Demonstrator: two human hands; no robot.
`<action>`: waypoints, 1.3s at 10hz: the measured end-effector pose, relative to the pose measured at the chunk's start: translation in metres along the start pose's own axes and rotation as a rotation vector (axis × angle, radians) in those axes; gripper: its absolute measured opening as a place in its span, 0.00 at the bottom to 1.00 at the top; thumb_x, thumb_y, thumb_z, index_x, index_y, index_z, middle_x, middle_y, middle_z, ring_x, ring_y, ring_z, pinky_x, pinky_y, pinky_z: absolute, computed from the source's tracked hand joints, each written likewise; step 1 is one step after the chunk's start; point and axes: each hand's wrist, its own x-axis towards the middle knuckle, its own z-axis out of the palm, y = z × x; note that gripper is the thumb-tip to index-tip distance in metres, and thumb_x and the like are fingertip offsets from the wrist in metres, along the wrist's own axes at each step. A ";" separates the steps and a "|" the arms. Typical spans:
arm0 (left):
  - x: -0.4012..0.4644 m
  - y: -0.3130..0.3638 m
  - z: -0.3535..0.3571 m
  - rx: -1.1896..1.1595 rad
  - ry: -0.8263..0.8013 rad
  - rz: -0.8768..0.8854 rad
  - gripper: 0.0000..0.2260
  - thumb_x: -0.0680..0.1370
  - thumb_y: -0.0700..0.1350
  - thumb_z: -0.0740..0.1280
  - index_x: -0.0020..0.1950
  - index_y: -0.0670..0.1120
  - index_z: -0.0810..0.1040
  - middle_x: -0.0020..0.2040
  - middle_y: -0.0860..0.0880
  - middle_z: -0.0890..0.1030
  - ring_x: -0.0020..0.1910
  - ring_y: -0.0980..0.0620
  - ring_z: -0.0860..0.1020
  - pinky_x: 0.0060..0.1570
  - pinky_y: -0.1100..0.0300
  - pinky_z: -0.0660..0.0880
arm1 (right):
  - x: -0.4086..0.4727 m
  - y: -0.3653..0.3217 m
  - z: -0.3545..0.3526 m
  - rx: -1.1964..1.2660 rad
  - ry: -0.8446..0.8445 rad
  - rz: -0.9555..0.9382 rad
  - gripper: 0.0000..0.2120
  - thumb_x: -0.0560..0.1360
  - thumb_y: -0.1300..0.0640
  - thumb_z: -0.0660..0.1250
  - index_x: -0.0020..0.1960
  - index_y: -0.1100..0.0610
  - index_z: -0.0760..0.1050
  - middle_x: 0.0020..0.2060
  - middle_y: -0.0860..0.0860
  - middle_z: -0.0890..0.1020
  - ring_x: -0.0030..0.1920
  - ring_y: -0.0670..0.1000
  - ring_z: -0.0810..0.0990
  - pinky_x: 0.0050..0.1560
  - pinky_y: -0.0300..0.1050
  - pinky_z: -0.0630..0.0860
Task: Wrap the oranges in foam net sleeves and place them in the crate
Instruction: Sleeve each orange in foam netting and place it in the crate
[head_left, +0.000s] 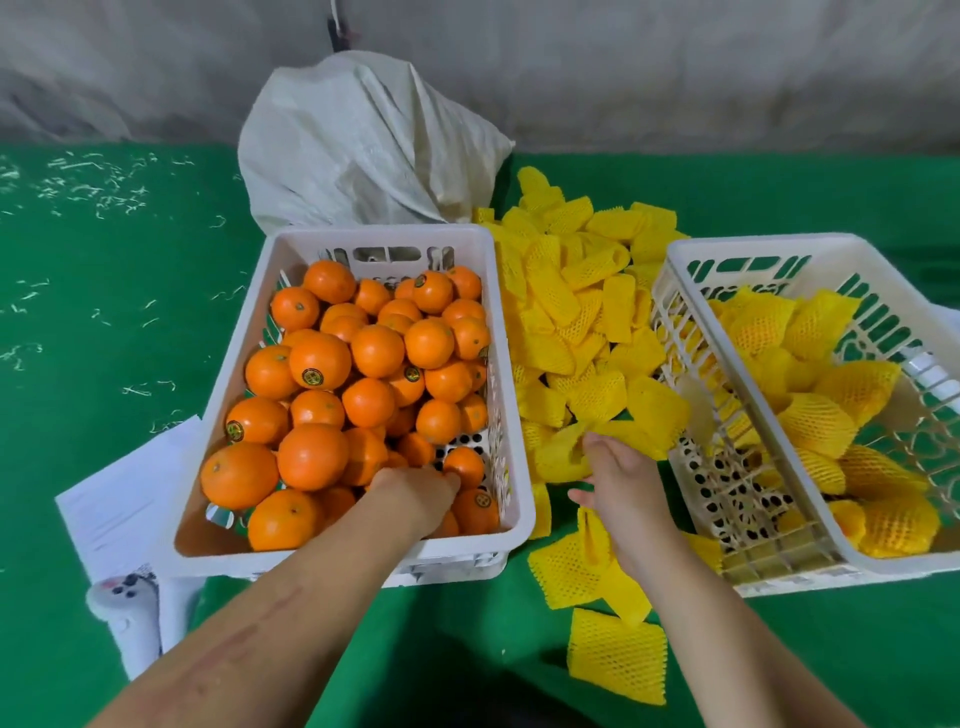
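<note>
A white crate (384, 235) on the left holds several bare oranges (319, 359). My left hand (415, 493) reaches into its near right corner, fingers curled down onto an orange that the hand mostly hides. Between the crates lies a pile of yellow foam net sleeves (571, 306). At the pile's near edge my right hand (618, 480) pinches one foam net sleeve (561, 457) between thumb and fingers. The right white crate (769, 410) holds several oranges wrapped in yellow sleeves (818, 423).
The crates stand on a green surface (104, 322). A white woven sack (363, 145) stands behind the left crate. Paper sheets (119, 499) and a white controller (122, 605) lie at the near left. Loose sleeves (615, 654) lie near the front.
</note>
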 end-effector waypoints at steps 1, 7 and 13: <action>0.008 -0.003 0.002 0.299 -0.020 0.169 0.20 0.89 0.44 0.54 0.82 0.43 0.62 0.79 0.39 0.66 0.66 0.38 0.75 0.67 0.45 0.72 | -0.010 -0.009 0.000 -0.141 0.000 -0.195 0.12 0.79 0.65 0.64 0.57 0.52 0.80 0.47 0.47 0.85 0.41 0.48 0.79 0.38 0.46 0.79; -0.056 -0.020 -0.008 -1.305 -0.363 0.762 0.44 0.61 0.64 0.85 0.70 0.44 0.77 0.60 0.45 0.84 0.56 0.48 0.83 0.55 0.54 0.81 | -0.037 -0.043 0.043 -0.108 0.128 -0.506 0.15 0.80 0.60 0.71 0.45 0.41 0.72 0.43 0.41 0.79 0.45 0.36 0.77 0.42 0.31 0.70; -0.048 -0.018 0.004 -1.248 0.136 0.725 0.32 0.68 0.60 0.79 0.68 0.50 0.79 0.59 0.49 0.86 0.59 0.45 0.85 0.59 0.47 0.83 | -0.038 -0.051 0.037 -0.169 -0.023 -0.503 0.03 0.80 0.50 0.71 0.50 0.47 0.78 0.25 0.42 0.74 0.25 0.43 0.67 0.27 0.36 0.62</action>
